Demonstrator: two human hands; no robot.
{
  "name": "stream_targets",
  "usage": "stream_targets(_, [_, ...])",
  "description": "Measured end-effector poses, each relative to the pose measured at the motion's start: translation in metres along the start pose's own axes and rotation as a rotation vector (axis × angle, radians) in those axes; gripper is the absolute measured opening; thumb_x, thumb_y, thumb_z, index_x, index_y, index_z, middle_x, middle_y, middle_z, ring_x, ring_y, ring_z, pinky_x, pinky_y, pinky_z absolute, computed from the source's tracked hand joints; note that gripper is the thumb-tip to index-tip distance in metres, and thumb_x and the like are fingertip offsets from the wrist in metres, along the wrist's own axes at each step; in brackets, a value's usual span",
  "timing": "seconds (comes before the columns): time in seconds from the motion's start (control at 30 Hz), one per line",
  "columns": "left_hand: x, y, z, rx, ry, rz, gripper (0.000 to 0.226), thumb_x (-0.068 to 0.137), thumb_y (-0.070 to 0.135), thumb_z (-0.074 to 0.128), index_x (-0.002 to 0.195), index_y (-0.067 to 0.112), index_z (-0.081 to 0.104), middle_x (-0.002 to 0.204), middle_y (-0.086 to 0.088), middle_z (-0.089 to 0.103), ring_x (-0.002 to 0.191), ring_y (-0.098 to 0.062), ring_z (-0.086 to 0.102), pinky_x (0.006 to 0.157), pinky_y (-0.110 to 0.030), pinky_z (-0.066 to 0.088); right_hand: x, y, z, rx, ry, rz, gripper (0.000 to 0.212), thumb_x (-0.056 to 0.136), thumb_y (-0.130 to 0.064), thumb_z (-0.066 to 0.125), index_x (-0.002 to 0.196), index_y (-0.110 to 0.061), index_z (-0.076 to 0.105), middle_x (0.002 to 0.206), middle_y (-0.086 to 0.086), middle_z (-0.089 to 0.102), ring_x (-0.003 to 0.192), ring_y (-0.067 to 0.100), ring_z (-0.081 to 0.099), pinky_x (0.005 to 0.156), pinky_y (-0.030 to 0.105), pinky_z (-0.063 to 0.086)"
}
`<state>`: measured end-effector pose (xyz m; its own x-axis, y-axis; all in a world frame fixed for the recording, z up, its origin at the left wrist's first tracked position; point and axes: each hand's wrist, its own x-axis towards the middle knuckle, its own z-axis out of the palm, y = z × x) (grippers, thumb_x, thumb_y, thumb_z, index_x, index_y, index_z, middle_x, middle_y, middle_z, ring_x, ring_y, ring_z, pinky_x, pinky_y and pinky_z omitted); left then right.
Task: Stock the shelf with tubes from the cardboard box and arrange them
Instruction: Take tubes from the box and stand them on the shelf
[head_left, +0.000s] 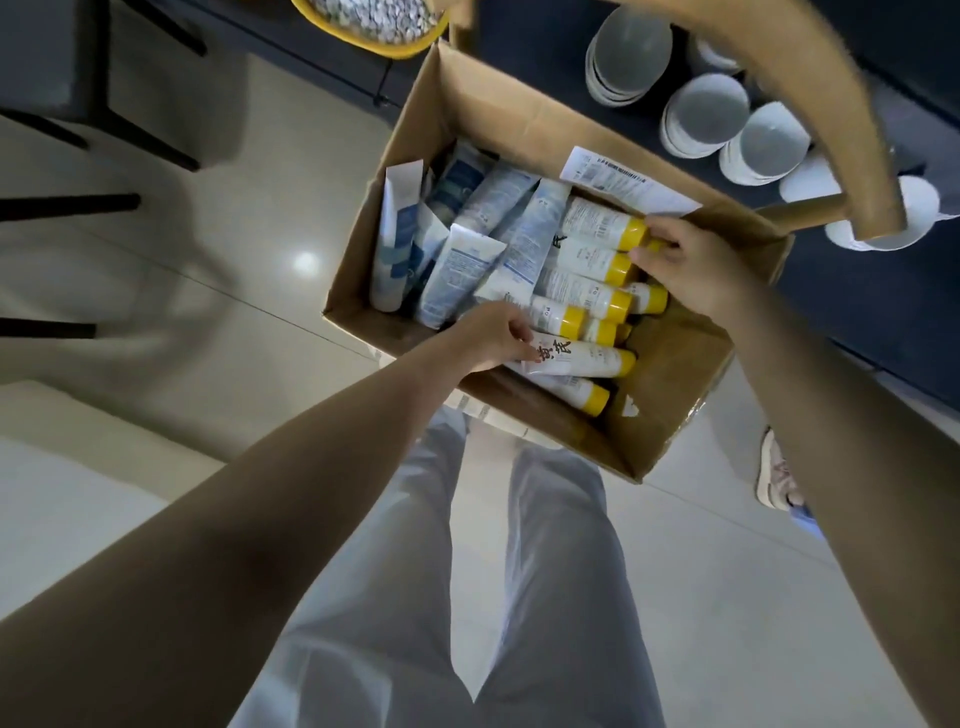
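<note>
Both hands are down in the box (415, 171), which stands open on the floor (208, 249) just ahead of the person's grey trousers (545, 571). At the box's near side the left hand (496, 335) has its fingers curled round the lettered tube (576, 358), a white one with black characters and a yellow cap, lying on top of the heap. At the box's right side the right hand (691, 265) pinches the yellow cap end of the far tube (597, 223) between thumb and fingers. More yellow-capped tubes (582, 291) lie stacked in the box's right half; blue tubes (467, 234) lean together in its left half. A printed label (618, 182) sticks to the box's far flap. Beyond the box, white bowls (706, 111) sit in stacks on a dark shelf (857, 291). A yellow basket (415, 44) shows past the box's far corner, a blurred wooden frame (810, 93) arches over its right side, and a shoe (774, 467) rests right of its near corner.
</note>
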<state>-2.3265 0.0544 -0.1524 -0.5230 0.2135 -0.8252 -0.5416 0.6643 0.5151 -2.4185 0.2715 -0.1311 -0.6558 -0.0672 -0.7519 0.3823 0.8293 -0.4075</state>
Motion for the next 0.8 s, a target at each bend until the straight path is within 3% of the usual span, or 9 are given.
stream_targets(0.1, [0.003,-0.002,0.000,-0.015,0.065,-0.014,0.038,0.077,0.027,0.076,0.109,0.015,0.059,0.099,0.003,0.060,0.087,-0.011,0.052,0.059,-0.014,0.033,0.001,0.001,-0.001,0.073,0.039,0.002,0.050,0.093,-0.035,0.056,0.140,-0.022,0.044,0.140,-0.003,0.049,0.121,0.014,0.052,0.096,0.024,0.036])
stream_targets(0.23, [0.004,-0.001,0.001,-0.021,0.091,-0.033,0.046,0.076,0.031,0.076,0.117,0.017,0.060,0.109,0.001,0.064,0.090,-0.008,0.052,0.075,-0.018,0.035,0.000,0.002,-0.004,0.059,0.003,0.011,0.051,0.095,-0.035,0.052,0.143,-0.022,0.040,0.139,-0.005,0.049,0.120,0.010,0.049,0.096,0.023,0.033])
stream_targets(0.4, [0.005,0.002,0.000,-0.101,0.116,-0.077,0.042,0.076,0.029,0.077,0.115,0.016,0.066,0.115,0.001,0.064,0.091,-0.006,0.050,0.075,-0.015,0.034,0.001,0.002,-0.005,0.048,-0.017,0.007,0.047,0.096,-0.036,0.049,0.141,-0.023,0.043,0.135,-0.003,0.051,0.121,0.014,0.049,0.103,0.029,0.035])
stream_targets(0.47, [0.006,0.007,0.003,-0.130,0.127,-0.095,0.040,0.075,0.027,0.078,0.112,0.015,0.068,0.108,0.002,0.063,0.090,-0.007,0.051,0.073,-0.015,0.038,0.001,0.003,-0.007,0.062,-0.018,0.014,0.043,0.096,-0.036,0.049,0.137,-0.024,0.048,0.131,-0.003,0.053,0.117,0.013,0.049,0.101,0.030,0.036])
stream_targets(0.63, [0.005,0.014,0.012,-0.371,0.030,-0.187,0.030,0.077,0.005,0.075,0.106,0.010,0.067,0.103,-0.008,0.068,0.093,-0.019,0.065,0.087,-0.032,0.054,-0.002,0.002,-0.005,0.106,-0.011,-0.002,0.030,0.094,-0.039,0.052,0.120,-0.027,0.058,0.121,-0.007,0.057,0.112,0.012,0.051,0.092,0.028,0.039])
stream_targets(0.8, [-0.006,0.007,-0.003,-0.533,0.048,-0.146,0.026,0.083,-0.004,0.065,0.106,0.006,0.063,0.095,-0.008,0.065,0.092,-0.024,0.065,0.079,-0.034,0.057,-0.004,0.001,0.021,0.089,-0.002,-0.090,0.029,0.091,-0.038,0.058,0.109,-0.016,0.060,0.119,0.001,0.060,0.113,0.015,0.054,0.097,0.035,0.045])
